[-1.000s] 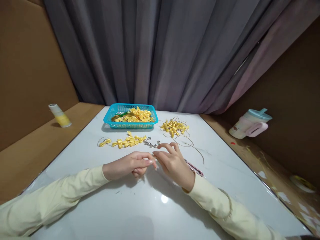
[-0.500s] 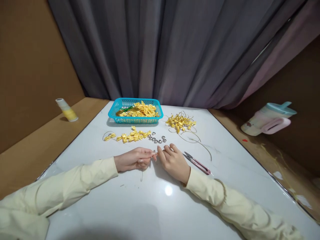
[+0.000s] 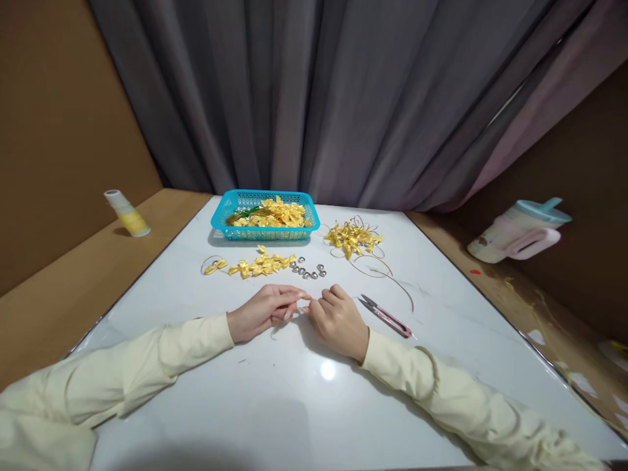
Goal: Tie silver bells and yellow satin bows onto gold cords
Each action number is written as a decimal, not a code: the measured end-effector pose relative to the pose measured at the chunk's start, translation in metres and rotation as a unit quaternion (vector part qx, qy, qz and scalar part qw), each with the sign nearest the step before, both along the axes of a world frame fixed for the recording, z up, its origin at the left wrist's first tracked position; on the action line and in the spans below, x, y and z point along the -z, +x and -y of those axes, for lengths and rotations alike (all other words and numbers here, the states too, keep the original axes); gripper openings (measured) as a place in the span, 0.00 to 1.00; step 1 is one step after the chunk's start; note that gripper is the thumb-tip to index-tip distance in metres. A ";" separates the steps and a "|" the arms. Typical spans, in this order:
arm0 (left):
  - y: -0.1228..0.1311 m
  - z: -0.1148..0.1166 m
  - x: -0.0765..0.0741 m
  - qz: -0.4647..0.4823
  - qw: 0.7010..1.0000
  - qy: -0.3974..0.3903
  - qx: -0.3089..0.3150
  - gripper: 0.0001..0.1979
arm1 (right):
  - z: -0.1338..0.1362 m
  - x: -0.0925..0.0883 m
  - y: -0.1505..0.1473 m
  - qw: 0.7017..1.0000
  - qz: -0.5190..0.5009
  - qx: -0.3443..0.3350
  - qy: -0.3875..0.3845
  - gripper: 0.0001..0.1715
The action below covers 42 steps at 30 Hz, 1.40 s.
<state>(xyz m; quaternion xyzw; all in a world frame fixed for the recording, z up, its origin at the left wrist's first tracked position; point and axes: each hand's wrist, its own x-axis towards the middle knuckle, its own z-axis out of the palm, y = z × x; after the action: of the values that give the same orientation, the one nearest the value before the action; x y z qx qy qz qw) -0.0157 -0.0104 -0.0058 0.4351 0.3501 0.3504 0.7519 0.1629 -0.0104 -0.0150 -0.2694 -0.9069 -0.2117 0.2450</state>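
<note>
My left hand (image 3: 267,312) is closed in a pinch, its fingertips meeting those of my right hand (image 3: 338,324) above the middle of the white table. A thin cord (image 3: 274,335) hangs below the left fingers, and a fine strand shows just past the right knuckles. The right fingers are curled in and closed on the cord; most of it between the hands is hidden. Just beyond the hands lie several small silver metal pieces (image 3: 314,275) and a row of yellow ribbon bows (image 3: 262,265). Thread snips (image 3: 386,316) with pink handles lie right of my right hand.
A blue plastic basket (image 3: 265,233) at the back holds yellow bows and a green-gold bundle. Beside it is a pile of yellow bows with cords (image 3: 354,237). A yellow-white tube (image 3: 127,214) stands left, a pink-handled cup (image 3: 520,230) right. A grey curtain (image 3: 338,98) hangs behind.
Both hands stay together with fingertips touching. The left fingers have shifted slightly, the right fingers have curled in more, and less of the hanging cord shows. The view has moved a little.
</note>
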 end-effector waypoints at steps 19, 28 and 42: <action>-0.002 0.008 -0.005 -0.270 0.921 0.278 0.037 0.11 | 0.004 -0.018 0.000 0.847 -0.137 0.051 -0.510 0.28; 0.004 0.013 -0.012 -0.228 0.950 0.211 0.043 0.10 | -0.010 -0.031 0.009 0.756 -0.150 -0.045 -0.635 0.31; 0.001 0.006 -0.009 -0.171 0.972 0.159 -0.022 0.13 | -0.015 -0.042 0.013 0.688 -0.186 -0.043 -0.700 0.21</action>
<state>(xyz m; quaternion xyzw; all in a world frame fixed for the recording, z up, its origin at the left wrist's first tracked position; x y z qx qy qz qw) -0.0144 -0.0162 0.0034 0.5944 0.4232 0.3384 0.5942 0.1761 0.0044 0.0270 -0.3576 -0.7381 0.5500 0.1575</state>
